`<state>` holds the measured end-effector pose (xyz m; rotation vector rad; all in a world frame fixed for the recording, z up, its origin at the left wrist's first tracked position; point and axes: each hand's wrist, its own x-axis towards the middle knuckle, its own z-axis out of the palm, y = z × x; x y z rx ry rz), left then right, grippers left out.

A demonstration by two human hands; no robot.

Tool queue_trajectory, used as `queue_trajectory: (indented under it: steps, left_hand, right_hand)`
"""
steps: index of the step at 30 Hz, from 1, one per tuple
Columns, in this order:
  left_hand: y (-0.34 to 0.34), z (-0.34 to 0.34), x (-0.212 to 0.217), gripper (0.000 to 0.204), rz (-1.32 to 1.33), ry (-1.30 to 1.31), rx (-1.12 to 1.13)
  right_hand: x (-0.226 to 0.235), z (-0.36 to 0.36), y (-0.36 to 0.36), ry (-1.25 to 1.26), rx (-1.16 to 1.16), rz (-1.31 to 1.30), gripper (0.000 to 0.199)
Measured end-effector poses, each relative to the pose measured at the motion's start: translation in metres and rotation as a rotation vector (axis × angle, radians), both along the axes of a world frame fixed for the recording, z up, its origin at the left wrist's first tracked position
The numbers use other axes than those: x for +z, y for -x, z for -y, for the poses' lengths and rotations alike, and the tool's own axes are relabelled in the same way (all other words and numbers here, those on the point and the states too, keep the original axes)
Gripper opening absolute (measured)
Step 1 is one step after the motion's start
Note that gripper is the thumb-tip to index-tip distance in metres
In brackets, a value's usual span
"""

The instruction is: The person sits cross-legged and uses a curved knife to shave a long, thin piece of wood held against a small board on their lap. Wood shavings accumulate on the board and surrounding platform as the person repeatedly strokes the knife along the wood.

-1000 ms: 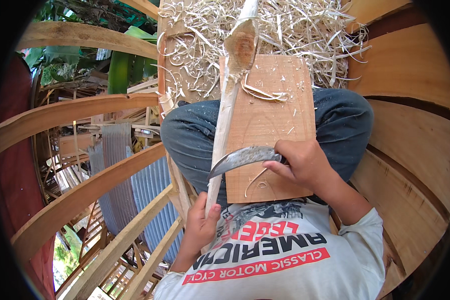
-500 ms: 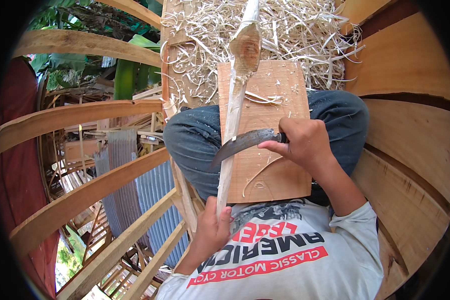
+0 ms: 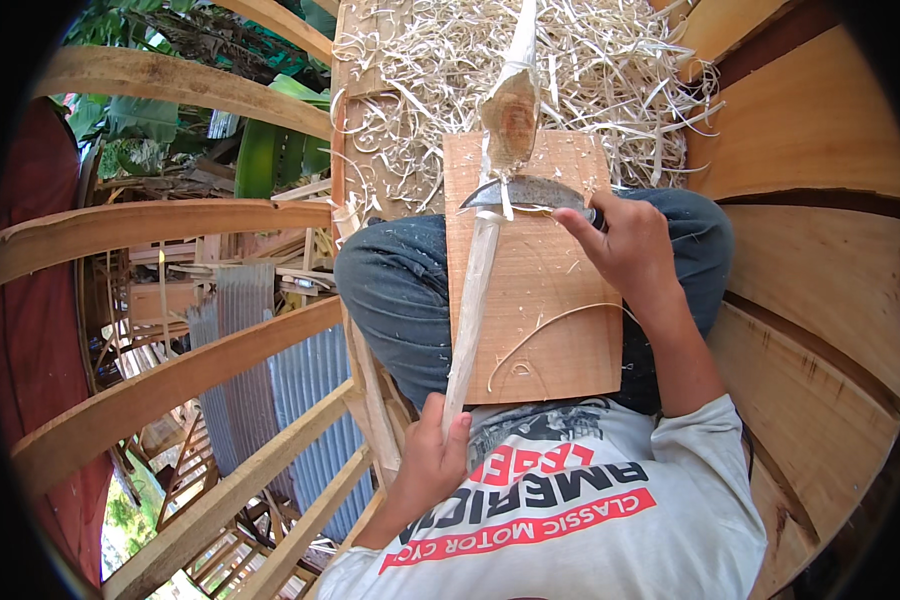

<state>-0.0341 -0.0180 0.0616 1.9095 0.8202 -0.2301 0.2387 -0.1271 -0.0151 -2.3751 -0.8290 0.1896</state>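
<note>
My left hand (image 3: 430,463) is closed round the near end of a long pale wooden stick (image 3: 478,300), close to my shirt. The stick slants away from me, with a thick knot of darker brown wood (image 3: 511,118) toward its far part. In my right hand (image 3: 625,245) is the dark handle of a curved knife (image 3: 530,192). Its blade lies across the stick just nearer than the knot, and a pale curl of wood hangs at it. Beneath the stick, a flat wooden board (image 3: 550,330) rests on my lap.
A heap of pale wood shavings (image 3: 610,70) covers the floor beyond my knees. To the left runs a slatted wooden railing (image 3: 170,222), with corrugated metal sheets (image 3: 315,400) below it. Wooden wall planks (image 3: 820,270) stand close on the right. A thin curled shaving (image 3: 545,325) lies on the board.
My right hand has moved the knife away from me along the stick, from its near half up to the knot. The stick's far end has shifted slightly right. My left hand keeps its hold.
</note>
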Motion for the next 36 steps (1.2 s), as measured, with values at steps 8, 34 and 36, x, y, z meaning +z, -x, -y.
queue_trajectory:
  steps: [8, 34, 36]
  left_hand:
    - [-0.016, 0.001, 0.007, 0.017, 0.024, -0.031, 0.077]
    - [-0.004, 0.001, 0.0, 0.013, 0.009, -0.022, 0.081]
    - [-0.005, -0.001, -0.001, 0.013, -0.017, 0.002, 0.086]
  right_hand:
    - [0.009, 0.003, 0.045, -0.061, 0.357, 0.012, 0.062]
    - [0.002, -0.016, 0.005, -0.01, 0.089, 0.044, 0.062]
    - [0.005, -0.013, 0.023, -0.026, 0.241, 0.063, 0.06]
